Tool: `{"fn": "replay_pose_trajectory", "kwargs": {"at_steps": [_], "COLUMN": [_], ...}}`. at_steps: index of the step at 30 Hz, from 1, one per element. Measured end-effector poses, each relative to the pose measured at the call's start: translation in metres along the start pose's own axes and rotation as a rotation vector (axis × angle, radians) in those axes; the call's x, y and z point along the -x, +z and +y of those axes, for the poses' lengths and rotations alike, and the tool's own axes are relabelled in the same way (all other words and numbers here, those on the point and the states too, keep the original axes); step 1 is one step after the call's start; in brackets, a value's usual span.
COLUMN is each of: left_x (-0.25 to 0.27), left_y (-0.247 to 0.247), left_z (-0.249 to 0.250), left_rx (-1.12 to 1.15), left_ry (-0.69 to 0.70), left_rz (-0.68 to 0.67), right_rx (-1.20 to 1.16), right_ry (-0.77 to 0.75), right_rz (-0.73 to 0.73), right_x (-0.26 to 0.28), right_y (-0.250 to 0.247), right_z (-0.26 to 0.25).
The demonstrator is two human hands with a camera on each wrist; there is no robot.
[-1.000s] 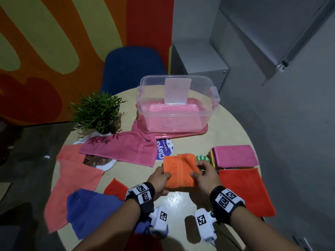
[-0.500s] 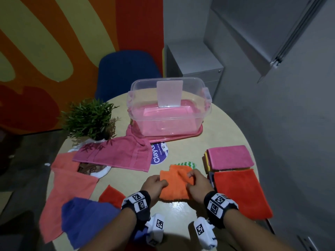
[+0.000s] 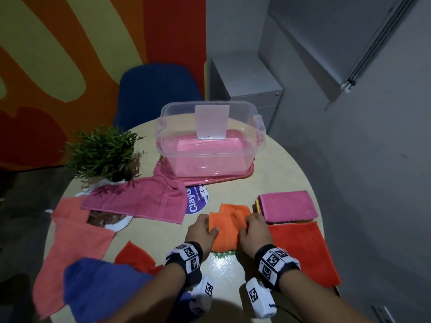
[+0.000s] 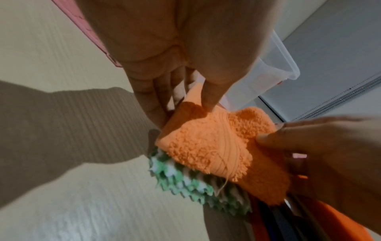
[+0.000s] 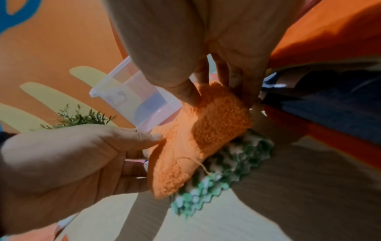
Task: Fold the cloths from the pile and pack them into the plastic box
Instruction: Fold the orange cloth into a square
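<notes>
We hold a small folded orange terry cloth [image 3: 227, 226] between both hands near the front edge of the round pale wooden table [image 3: 275, 173]. Our left hand [image 3: 201, 231] pinches the cloth's left side, thumb on top and fingers tucked beneath, as the left wrist view shows [image 4: 181, 91]. Our right hand [image 3: 254, 231] grips the right side the same way, thumb pressed on the pile and fingers curled under. Under the orange cloth lies a green and white zigzag-edged cloth [image 5: 222, 168], its fringe peeking out at the near side [image 3: 221, 253]; the two touch.

The clear plastic box [image 3: 210, 141] stands near the far edge of the table on a pink tray-like lid [image 3: 242, 177], with a pink layer in its bottom. We cannot tell whether that layer is cloth.

At the right edge sits a stack of folded cloths topped by a pink one [image 3: 288, 205], and just in front of it a flat red-orange cloth [image 3: 303, 250] lies spread, touching the stack.

Toward the left edge the unfolded pile spreads out: a magenta towel [image 3: 137, 201] draped partly over a white plate [image 3: 116, 226], a salmon cloth [image 3: 74, 241] hanging over the left edge, a blue cloth [image 3: 102, 290] at the front left, and a small red cloth [image 3: 134, 255] beside it. A green potted plant [image 3: 102, 152] stands at the far left. A round purple sticker [image 3: 197, 202] shows on the tabletop between the towel and the orange cloth.
</notes>
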State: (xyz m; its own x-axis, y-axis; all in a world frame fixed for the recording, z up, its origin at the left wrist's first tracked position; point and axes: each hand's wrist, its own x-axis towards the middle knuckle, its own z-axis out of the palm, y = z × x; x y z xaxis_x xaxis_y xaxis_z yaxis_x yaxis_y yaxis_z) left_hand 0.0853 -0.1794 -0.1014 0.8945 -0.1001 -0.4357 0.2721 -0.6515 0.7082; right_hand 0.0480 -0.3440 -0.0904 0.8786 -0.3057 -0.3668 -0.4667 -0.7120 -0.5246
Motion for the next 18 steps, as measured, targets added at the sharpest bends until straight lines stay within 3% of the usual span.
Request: {"fn": "replay_pose_trajectory", "kwargs": {"at_steps": [6, 9, 13, 18], "left_x": [0.006, 0.01, 0.013, 0.019], "left_y": [-0.002, -0.003, -0.003, -0.012], "left_z": [-0.012, -0.02, -0.031, -0.027], "left_rx": [0.123, 0.32, 0.541, 0.404], "left_ry": [-0.007, -0.041, -0.048, -0.013], "left_rz": [0.042, -0.078, -0.32, -0.428], "right_rx": [-0.073, -0.196, -0.299, -0.397], "right_ry": [-0.163, -0.09, -0.104, -0.152], "right_rz": [0.059, -0.15, -0.201, -0.195], "right_x": [0.012, 0.019, 0.026, 0.034], "right_y": [-0.003, -0.008, -0.012, -0.02], "right_z": [0.002, 0.003, 0.008, 0.007]}}
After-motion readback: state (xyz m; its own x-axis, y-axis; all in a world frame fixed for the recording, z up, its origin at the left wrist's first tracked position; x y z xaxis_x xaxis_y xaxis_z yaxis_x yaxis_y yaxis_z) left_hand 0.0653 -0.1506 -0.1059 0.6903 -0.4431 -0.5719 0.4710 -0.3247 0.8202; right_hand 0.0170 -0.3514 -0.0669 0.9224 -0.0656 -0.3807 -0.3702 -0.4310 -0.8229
